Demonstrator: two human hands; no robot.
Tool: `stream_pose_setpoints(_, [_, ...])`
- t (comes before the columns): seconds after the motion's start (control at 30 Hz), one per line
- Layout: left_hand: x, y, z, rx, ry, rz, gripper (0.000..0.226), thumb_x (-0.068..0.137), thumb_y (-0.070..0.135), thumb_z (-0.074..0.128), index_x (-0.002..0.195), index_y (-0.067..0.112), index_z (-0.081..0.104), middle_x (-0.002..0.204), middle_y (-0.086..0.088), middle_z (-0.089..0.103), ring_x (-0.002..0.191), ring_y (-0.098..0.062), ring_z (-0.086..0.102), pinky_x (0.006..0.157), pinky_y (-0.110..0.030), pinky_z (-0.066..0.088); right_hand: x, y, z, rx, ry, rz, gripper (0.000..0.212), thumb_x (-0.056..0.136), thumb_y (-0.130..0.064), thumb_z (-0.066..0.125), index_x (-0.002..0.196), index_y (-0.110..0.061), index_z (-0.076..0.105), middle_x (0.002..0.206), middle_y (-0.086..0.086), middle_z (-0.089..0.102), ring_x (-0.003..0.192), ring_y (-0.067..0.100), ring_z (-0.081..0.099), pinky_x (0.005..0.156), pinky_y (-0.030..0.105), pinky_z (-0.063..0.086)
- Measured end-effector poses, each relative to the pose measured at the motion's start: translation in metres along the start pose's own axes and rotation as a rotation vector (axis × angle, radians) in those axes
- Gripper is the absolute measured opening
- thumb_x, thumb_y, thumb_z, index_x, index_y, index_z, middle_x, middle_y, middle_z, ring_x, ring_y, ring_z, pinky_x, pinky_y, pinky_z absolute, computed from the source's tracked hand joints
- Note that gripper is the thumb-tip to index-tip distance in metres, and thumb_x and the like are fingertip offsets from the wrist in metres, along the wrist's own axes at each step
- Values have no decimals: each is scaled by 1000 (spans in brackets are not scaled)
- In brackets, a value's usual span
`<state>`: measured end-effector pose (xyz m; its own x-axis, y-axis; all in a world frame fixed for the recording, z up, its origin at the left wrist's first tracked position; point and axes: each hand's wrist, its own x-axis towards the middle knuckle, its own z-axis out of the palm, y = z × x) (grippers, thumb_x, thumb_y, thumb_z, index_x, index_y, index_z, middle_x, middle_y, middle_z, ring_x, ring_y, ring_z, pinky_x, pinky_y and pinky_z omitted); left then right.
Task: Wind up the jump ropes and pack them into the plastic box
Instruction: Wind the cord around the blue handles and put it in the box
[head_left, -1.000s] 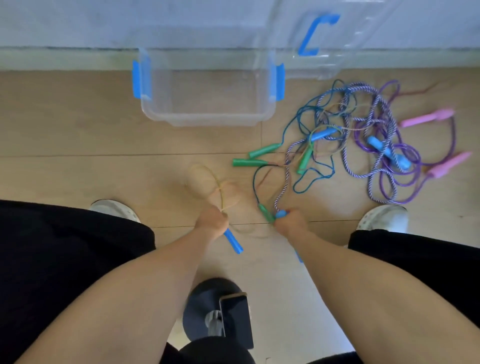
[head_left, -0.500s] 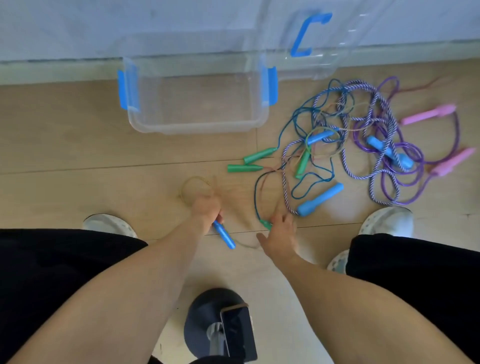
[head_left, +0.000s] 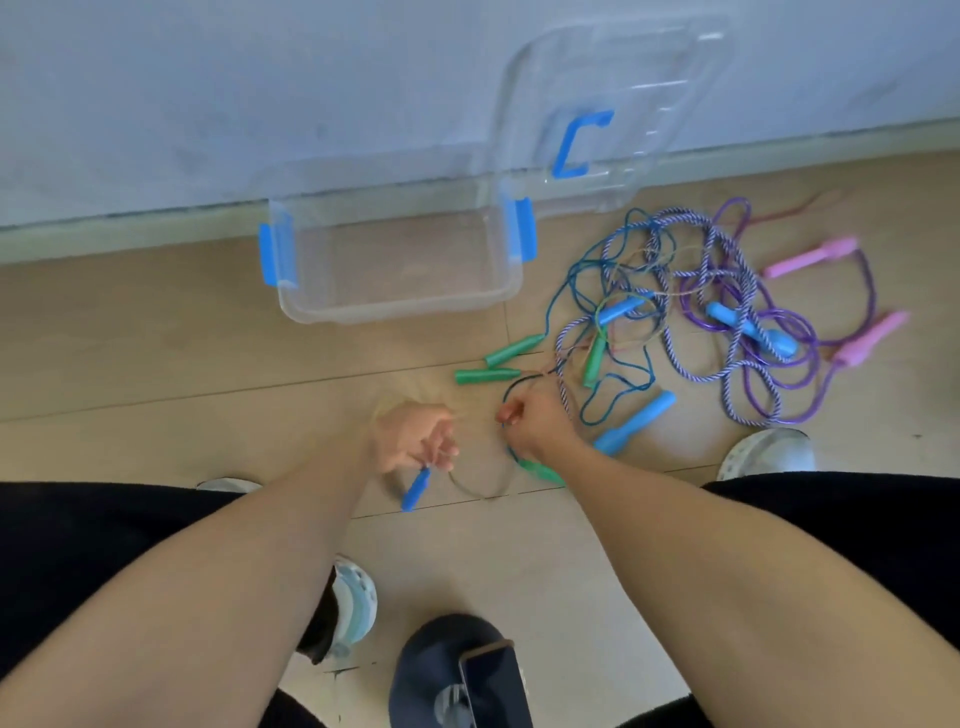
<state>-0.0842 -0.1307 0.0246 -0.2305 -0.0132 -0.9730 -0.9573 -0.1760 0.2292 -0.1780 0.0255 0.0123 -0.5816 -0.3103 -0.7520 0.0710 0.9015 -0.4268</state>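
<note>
Standing near the wall on the wooden floor, the clear plastic box (head_left: 395, 270) holds nothing, and its lid (head_left: 613, 114) leans on the wall behind it. Below it, the left hand (head_left: 415, 436) grips a blue handle (head_left: 415, 488) with a thin pale rope. Just beside it, the right hand (head_left: 535, 421) pinches a dark blue rope (head_left: 519, 387). Further right lies the tangled heap of jump ropes (head_left: 727, 312).

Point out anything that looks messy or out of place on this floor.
The jump ropes lie in one tangled heap right of the plastic box, cords looped through each other, handles scattered. The box holds nothing yet, and its lid leans tilted against the wall behind it.
</note>
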Motion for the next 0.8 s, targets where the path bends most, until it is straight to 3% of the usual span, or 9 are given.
stream_pose_setpoints(0.1, [-28,28,1,-137,-27,30,45,100,46,38,97,7,60,96,-16,69,80,-29,67,90,-38,45,-19,-56,-21,-79,-382,-59,21,88,-1,54,104,-14,56,82,6,66,55,15,65,50,26,52])
stream_pose_setpoints(0.2, [-64,49,-4,31,-75,19,43,96,47,46,87,8,63,82,-8,68,75,-23,65,81,-33,44,-47,-96,-52,-401,-497,-182,38,85,-5,56,122,-9,61,104,9,74,81,18,74,81,34,59])
stream_pose_setpoints(0.27, [-90,60,-11,115,-95,11,38,94,43,53,83,9,65,75,-4,65,75,-22,66,79,-32,47,-69,-113,-77,-366,-494,-228,41,84,-1,58,123,-13,63,110,5,73,86,16,70,80,30,56])
stream_pose_setpoints(0.37, [-123,75,-15,254,-32,59,32,95,42,55,90,11,64,81,-1,67,70,-16,63,73,-30,50,-105,-131,-125,-207,-456,-288,39,84,9,58,118,-9,64,96,-2,72,74,8,63,63,24,45])
stream_pose_setpoints(0.47, [-155,86,-9,317,60,219,12,95,19,58,88,12,64,83,1,63,61,-11,52,69,-28,47,-137,-134,-177,-137,-385,-351,37,82,12,61,106,-15,69,84,-5,72,70,6,65,72,30,49])
stream_pose_setpoints(0.57, [-188,103,-10,303,94,425,11,96,13,57,102,7,64,85,-6,64,50,-12,44,66,-30,53,-165,-129,-223,-237,-207,-380,21,81,-8,75,97,-21,73,75,-6,71,64,4,64,72,29,49])
stream_pose_setpoints(0.67, [-220,125,-15,338,226,600,14,96,14,57,104,4,63,84,-10,65,45,-15,48,52,-27,49,-180,-122,-256,-509,50,-337,15,84,-29,74,96,-20,76,65,-9,72,69,9,70,75,27,53])
stream_pose_setpoints(0.73, [-242,140,-16,300,287,708,17,96,14,58,108,2,64,84,-10,66,48,-16,54,49,-24,48,-186,-118,-266,-609,75,-312,16,88,-34,68,93,-20,75,70,-1,74,75,17,73,85,34,56])
stream_pose_setpoints(0.8, [-263,151,-10,316,225,779,19,95,14,58,111,4,63,93,-11,67,63,-18,60,57,-27,49,-191,-116,-262,-508,63,-390,16,91,-31,64,95,-18,73,77,0,74,70,12,72,84,34,57])
